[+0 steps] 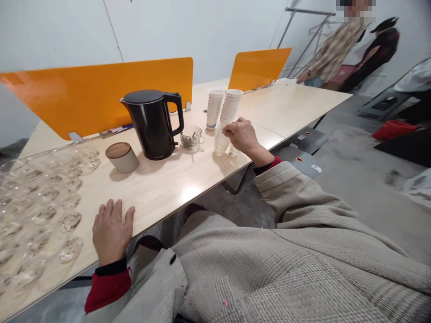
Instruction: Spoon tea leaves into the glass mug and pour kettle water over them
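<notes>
My left hand (112, 231) lies flat on the table (168, 184), fingers stretched out and holding nothing. To its left are many clear plastic cups (70, 249) with dark bits in the bottom. My right hand (241, 134) is pinched at the rim of some upright clear plastic cups (221, 143), which look nested. A second clear cup or stack (234, 150) is partly hidden below that hand. Just behind stand two tall stacks of white paper cups, one on the left (214, 107) and one on the right (231, 105).
A black electric kettle (150, 128) stands mid-table, handle to the right. Beside it are a glass cup (191, 138) with something inside and a grey canister (123, 161) with a wooden lid. Orange dividers (151, 74) line the back. Other people (340, 49) stand at far right.
</notes>
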Motion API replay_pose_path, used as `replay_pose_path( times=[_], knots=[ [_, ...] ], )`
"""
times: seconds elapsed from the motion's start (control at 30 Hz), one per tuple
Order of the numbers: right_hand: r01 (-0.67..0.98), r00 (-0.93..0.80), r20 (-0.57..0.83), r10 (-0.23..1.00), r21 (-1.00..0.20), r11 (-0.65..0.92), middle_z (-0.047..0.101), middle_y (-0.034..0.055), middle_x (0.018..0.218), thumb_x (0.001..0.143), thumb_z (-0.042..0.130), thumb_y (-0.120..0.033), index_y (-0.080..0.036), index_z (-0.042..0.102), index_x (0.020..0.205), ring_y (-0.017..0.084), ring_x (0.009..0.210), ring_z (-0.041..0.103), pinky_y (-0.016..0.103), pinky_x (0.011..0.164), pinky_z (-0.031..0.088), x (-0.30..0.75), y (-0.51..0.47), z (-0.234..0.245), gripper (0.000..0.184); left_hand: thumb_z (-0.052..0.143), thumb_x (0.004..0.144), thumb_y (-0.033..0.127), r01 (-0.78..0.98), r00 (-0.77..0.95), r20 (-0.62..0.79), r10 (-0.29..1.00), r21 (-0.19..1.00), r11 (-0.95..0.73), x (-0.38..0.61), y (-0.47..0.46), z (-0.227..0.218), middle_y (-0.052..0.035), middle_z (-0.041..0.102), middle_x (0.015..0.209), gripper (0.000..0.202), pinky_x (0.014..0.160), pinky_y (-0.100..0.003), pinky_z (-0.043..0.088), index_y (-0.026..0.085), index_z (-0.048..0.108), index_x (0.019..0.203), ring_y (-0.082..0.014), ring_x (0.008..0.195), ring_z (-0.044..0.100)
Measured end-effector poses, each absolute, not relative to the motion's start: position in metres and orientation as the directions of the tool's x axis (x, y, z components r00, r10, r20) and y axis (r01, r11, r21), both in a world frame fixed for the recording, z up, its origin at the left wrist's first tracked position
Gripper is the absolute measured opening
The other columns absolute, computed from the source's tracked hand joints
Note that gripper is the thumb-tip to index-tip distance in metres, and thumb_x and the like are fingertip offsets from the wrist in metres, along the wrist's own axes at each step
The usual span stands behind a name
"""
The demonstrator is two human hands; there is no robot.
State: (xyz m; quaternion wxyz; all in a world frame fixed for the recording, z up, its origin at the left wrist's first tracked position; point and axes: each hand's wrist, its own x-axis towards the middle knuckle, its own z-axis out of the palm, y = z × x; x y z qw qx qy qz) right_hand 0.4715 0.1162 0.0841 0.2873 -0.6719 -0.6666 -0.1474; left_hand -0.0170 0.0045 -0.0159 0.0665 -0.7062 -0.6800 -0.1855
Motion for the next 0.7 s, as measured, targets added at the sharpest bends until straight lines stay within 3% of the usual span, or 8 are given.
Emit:
replay_pose_path(
  times=[0.27, 0.7],
  knots=[
    [0.968, 0.091, 0.574, 0.814, -0.242, 0.062, 0.080, 0.0125, 0.094, 0.091, 0.065, -0.015, -0.019, 0.086, 0.096, 0.032, 0.101, 0.065, 0.046, 0.086, 0.051, 0.456, 0.108, 0.086, 0.022, 0.029, 0.107, 0.053, 0.988, 0.023, 0.328, 0.944, 0.135, -0.071, -0.014, 0.004, -0.011, -0.0284, 0.055, 0.158, 0.070, 0.126, -0.061, 0.037, 0.004, 0.064, 0.142, -0.0450, 0.154, 0.044],
    [0.954, 0.035, 0.537, 0.843, -0.269, 0.132, 0.081, 0.0111, 0.099, 0.097, 0.063, -0.014, -0.018, 0.083, 0.096, 0.028, 0.098, 0.065, 0.040, 0.081, 0.048, 0.417, 0.090, 0.094, 0.021, 0.033, 0.108, 0.053, 0.983, 0.027, 0.372, 0.928, 0.160, -0.093, -0.015, 0.004, -0.014, -0.0274, 0.058, 0.156, 0.067, 0.126, -0.061, 0.039, 0.005, 0.067, 0.141, -0.0452, 0.153, 0.047]
  ],
)
